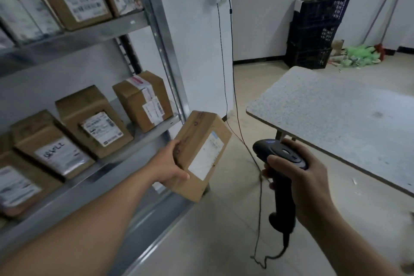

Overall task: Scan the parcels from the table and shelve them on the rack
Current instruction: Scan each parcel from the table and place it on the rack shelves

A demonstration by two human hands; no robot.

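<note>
left hand [170,163] fingers grasp parcel [201,152] near end | right hand [307,186] fingers grasp scanner [282,204]

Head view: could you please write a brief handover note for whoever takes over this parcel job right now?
Left grip holds a cardboard parcel, label up, in the air in front of the rack.
Right grip holds the corded barcode scanner near the table edge.
Done: labelled parcels stand on the rack's shelves.
Left: the view does not show whether the held parcel has been scanned. Scan it if needed, shelve it, then check the table for more.
</note>
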